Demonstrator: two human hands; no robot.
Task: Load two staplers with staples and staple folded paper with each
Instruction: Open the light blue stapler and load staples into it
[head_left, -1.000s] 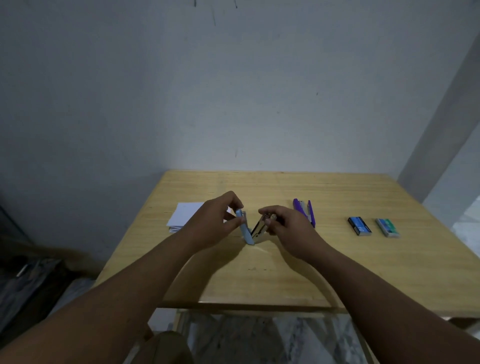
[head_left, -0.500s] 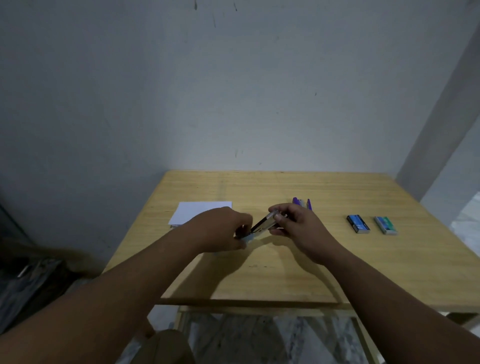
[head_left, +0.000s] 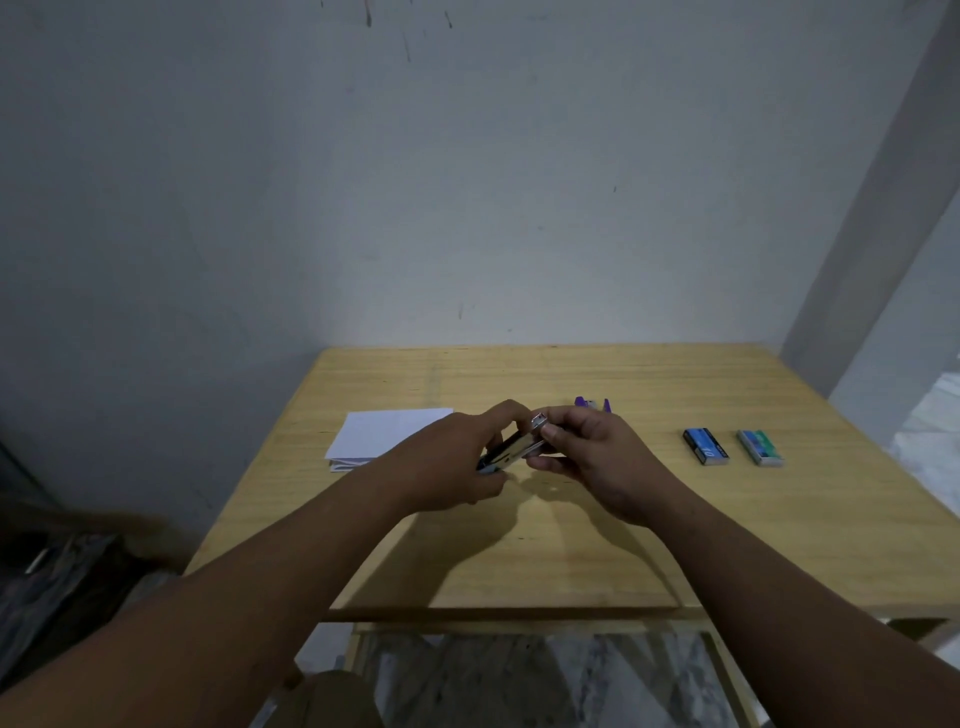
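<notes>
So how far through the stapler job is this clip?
Early. Nothing looks stapled: the folded paper lies flat on the table. In hand: the left hand and right hand hold the first stapler. Left: the purple stapler behind, both staple boxes shut, all stapling.

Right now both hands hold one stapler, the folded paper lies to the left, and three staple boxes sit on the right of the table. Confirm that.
Not quite: the head view shows two staple boxes, a blue one and a green one, not three. The rest stands: the left hand and right hand hold one stapler, and the folded paper lies to the left.
</notes>
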